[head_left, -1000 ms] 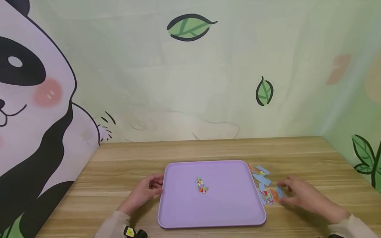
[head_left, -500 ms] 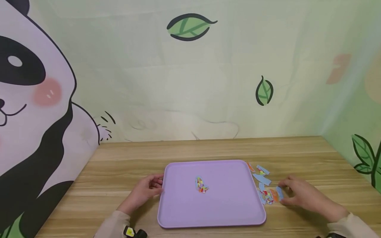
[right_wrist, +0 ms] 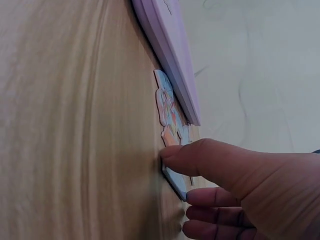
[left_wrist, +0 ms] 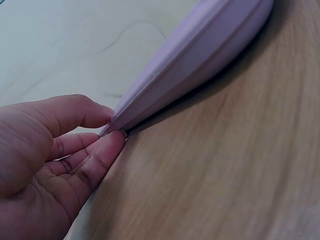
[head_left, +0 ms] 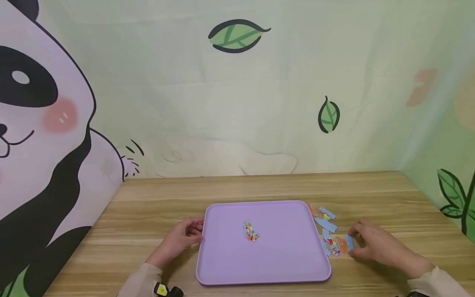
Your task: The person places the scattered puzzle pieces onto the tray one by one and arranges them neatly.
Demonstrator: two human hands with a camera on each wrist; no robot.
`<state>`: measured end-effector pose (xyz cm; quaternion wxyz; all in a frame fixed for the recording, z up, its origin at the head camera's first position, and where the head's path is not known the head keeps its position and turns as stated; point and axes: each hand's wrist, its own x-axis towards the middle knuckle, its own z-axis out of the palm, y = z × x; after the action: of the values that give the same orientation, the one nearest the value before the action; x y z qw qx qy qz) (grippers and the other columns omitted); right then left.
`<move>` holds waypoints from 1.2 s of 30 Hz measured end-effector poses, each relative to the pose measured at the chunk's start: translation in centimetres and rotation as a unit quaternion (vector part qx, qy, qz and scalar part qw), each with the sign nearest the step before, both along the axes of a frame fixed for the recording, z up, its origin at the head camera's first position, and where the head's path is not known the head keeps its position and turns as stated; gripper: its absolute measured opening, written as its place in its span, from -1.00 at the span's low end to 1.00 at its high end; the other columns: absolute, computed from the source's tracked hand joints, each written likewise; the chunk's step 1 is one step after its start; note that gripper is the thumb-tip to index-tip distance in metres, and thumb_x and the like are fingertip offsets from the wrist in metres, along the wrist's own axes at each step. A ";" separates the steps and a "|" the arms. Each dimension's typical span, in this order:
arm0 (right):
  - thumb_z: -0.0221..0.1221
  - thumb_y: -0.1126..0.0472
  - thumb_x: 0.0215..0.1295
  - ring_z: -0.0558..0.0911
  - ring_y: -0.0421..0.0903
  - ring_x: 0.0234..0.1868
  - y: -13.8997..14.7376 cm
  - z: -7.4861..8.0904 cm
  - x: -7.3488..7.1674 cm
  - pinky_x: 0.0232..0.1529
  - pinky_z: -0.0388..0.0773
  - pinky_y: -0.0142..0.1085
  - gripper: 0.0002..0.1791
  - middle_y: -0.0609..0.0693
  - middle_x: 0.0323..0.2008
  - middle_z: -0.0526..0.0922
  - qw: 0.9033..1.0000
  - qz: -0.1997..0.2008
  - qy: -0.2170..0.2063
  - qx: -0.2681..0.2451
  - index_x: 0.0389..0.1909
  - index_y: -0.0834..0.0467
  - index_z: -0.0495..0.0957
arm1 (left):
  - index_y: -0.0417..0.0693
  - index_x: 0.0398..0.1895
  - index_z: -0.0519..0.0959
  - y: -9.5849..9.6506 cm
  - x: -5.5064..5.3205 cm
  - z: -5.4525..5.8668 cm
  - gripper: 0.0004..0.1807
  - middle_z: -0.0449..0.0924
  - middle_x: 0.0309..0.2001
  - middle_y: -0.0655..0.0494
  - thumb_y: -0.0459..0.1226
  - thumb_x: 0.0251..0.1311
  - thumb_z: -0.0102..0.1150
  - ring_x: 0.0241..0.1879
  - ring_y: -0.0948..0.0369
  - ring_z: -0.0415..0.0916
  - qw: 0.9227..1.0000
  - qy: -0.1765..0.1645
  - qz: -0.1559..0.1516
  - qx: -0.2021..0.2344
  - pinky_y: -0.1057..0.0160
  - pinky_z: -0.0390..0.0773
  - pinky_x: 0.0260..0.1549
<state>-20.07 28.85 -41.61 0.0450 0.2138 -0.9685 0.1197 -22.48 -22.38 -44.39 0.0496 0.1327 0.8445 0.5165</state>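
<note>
A lilac tray [head_left: 267,264] lies on the wooden table, with one colourful puzzle piece [head_left: 251,232] on it. My left hand [head_left: 176,239] holds the tray's left edge between thumb and fingers; the left wrist view shows the fingertips at the rim [left_wrist: 150,87]. To the right of the tray, my right hand [head_left: 382,247] has thumb and fingers at opposite ends of a light blue puzzle piece [head_left: 349,242]. That piece lies low against the table in the right wrist view, next to an orange puzzle piece [right_wrist: 170,137].
Several more puzzle pieces [head_left: 326,225] lie close along the tray's right side, some touching its edge. Behind the table [head_left: 163,194] stands a wall [head_left: 178,95] printed with leaves and a panda. A second wall [head_left: 445,136] borders the table on the right.
The light blue piece has turned slightly and lies flatter beside the orange one. My right hand has shifted a little to the right. The left hand and tray keep their place.
</note>
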 end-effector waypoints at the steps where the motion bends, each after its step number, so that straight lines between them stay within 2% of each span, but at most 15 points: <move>1: 0.47 -0.01 -0.21 0.55 -0.12 -0.27 0.0 0.0 0.0 -0.22 0.59 -0.15 -0.52 -0.07 -0.30 0.53 1.000 0.000 0.000 0.000 -0.29 0.17 0.58 | -0.48 0.19 0.37 0.0 0.0 0.0 -0.45 0.56 -0.09 -0.27 -0.45 0.11 0.24 -0.19 0.17 0.51 1.000 0.001 0.001 -0.002 0.45 0.56 -0.26; 5: 0.47 -0.01 -0.21 0.55 -0.11 -0.28 0.1 0.2 0.1 -0.24 0.59 -0.15 -0.51 -0.07 -0.31 0.54 1.000 -0.004 0.000 0.000 -0.29 0.17 0.56 | -0.47 0.19 0.38 0.0 0.0 0.0 -0.45 0.57 -0.09 -0.25 -0.44 0.12 0.24 -0.19 0.19 0.51 1.000 -0.001 0.004 -0.006 0.45 0.56 -0.25; 10: 0.46 -0.02 -0.19 0.51 -0.19 -0.34 0.0 0.8 0.2 -0.35 0.53 -0.29 -0.51 -0.11 -0.37 0.55 1.000 -0.011 -0.010 -0.012 -0.28 0.16 0.55 | -0.49 0.19 0.37 0.0 0.0 0.0 -0.44 0.56 -0.09 -0.28 -0.45 0.11 0.24 -0.18 0.16 0.50 1.000 0.000 0.001 0.000 0.45 0.56 -0.26; 20: 0.44 0.01 -0.12 0.53 -0.20 -0.34 -0.8 2.5 0.3 -0.40 0.51 -0.38 -0.52 -0.09 -0.32 0.61 1.000 -0.004 -0.020 -0.019 -0.22 0.18 0.57 | -0.50 0.19 0.36 0.0 -0.1 -0.3 -0.44 0.56 -0.10 -0.28 -0.46 0.10 0.23 -0.19 0.17 0.50 1.000 0.007 -0.002 0.000 0.45 0.56 -0.25; 25: 0.44 0.00 -0.11 0.54 -0.19 -0.34 -1.3 3.2 0.3 -0.40 0.51 -0.38 -0.55 -0.08 -0.31 0.63 1.000 0.010 -0.007 -0.027 -0.25 0.17 0.56 | -0.49 0.18 0.37 0.0 -0.1 -0.3 -0.44 0.57 -0.10 -0.26 -0.45 0.10 0.24 -0.19 0.17 0.50 1.000 0.007 0.003 -0.002 0.45 0.56 -0.27; 31: 0.44 -0.02 -0.14 0.49 -0.26 -0.36 -2.2 3.7 0.1 -0.41 0.48 -0.42 -0.53 -0.14 -0.34 0.62 0.999 0.030 0.012 -0.029 -0.25 0.15 0.58 | -0.48 0.19 0.37 0.1 0.0 -0.1 -0.44 0.56 -0.10 -0.25 -0.45 0.10 0.25 -0.18 0.15 0.50 1.000 0.000 0.006 -0.005 0.45 0.55 -0.27; 36: 0.44 0.01 -0.14 0.50 -0.24 -0.38 -3.6 4.4 -0.2 -0.42 0.47 -0.43 -0.55 -0.13 -0.36 0.62 0.998 0.047 0.008 -0.035 -0.26 0.16 0.57 | -0.48 0.19 0.37 0.2 0.0 -0.2 -0.44 0.56 -0.10 -0.24 -0.45 0.09 0.25 -0.19 0.17 0.51 1.000 0.004 0.008 -0.006 0.45 0.56 -0.25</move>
<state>-20.31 25.27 -37.21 0.0543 0.2583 -0.9522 0.1538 -22.51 -22.21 -44.56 0.0428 0.1273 0.8491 0.5110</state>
